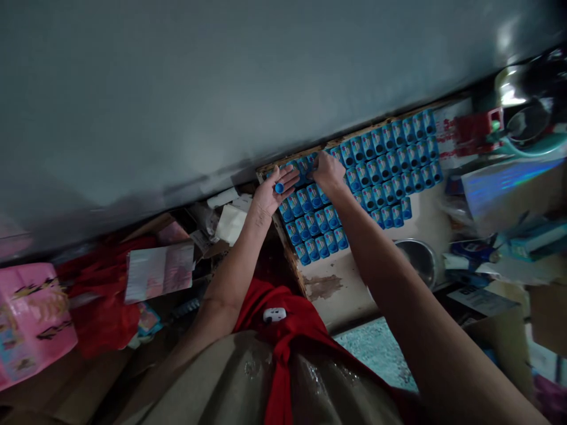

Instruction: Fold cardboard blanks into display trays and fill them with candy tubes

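Note:
My left hand (277, 192) is palm up with its fingers stretched out, and a small round blue cap (279, 188) lies on it. Rows of small blue printed cards (372, 171) cover much of a worn board (323, 283). Toward the right, the cards show dark round spots; many at the left show blue rounds instead. Over the top row, my right hand (328, 171) has its fingers bent down and pressed together at a card. Whatever is between those fingertips is hidden.
A steel bowl (416, 260) stands at the board's right, partly behind my right forearm. Cartons and packets crowd the far right. Papers (159, 271), red cloth (106, 313) and a pink plastic container (38, 319) are at left. A grey wall (221, 88) rises behind the board.

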Tool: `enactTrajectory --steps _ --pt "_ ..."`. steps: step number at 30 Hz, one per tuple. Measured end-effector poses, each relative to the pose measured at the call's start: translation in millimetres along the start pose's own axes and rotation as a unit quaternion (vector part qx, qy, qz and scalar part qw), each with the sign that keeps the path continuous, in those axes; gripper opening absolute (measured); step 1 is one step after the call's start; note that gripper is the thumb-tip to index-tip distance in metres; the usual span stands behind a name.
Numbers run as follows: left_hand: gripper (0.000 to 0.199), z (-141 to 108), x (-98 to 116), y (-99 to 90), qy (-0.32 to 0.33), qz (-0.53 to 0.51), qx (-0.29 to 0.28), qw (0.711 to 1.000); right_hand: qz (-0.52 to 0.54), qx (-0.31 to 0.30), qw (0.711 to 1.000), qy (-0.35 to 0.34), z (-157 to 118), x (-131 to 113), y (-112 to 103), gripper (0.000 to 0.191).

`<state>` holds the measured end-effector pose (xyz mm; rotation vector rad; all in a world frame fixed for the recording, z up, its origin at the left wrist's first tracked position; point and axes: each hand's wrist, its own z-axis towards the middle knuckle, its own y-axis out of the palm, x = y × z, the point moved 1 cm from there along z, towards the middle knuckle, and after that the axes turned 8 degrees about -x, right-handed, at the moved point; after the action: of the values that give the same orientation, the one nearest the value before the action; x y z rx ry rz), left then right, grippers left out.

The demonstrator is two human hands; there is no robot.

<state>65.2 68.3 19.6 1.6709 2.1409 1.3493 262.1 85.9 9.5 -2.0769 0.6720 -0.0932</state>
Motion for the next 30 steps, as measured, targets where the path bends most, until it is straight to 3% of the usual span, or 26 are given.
enactTrajectory --steps 4,8,12,14,16,20,22,25,28,30 --pt "0.050 -2 4 7.7 0.024 0.003 -0.012 1.000 0.002 -0.006 1.000 0.002 10 -2 -9 0.025" --pt "0.049 -13 7 7.9 0.030 -0.003 0.010 0.999 0.037 0.032 0.998 -0.045 -21 -11 -11 0.011" --pt "0.046 -21 4 3.6 0.030 -0.004 0.059 0.998 0.119 0.094 0.964 -0.219 -79 -28 16 0.025" --pt "0.045 -19 -3 7.6 0.025 0.004 0.064 0.998 0.151 0.080 0.943 -0.285 -99 -34 35 0.030" --pt "0.049 -14 -11 16.6 0.013 0.002 0.050 0.999 0.167 0.062 0.936 -0.304 -108 -35 48 0.032" --pt "0.050 1 -23 34.2 0.022 -0.014 0.032 0.999 0.193 0.075 0.946 -0.251 -96 -12 42 0.032" --pt "0.036 8 -22 34.8 0.097 0.035 0.082 0.991 0.204 0.100 0.958 -0.175 -78 5 27 0.030" --pt "0.015 14 -17 28.8 0.226 0.190 0.139 0.945 0.150 0.111 0.980 -0.069 -44 24 3 0.021" --pt "0.008 16 -13 25.5 0.243 0.350 0.084 0.901 0.060 0.067 0.995 -0.041 -13 30 -9 0.011" --pt "0.017 15 -13 27.0 0.227 0.405 0.059 0.884 0.038 0.044 0.998 -0.031 4 29 -13 0.009"
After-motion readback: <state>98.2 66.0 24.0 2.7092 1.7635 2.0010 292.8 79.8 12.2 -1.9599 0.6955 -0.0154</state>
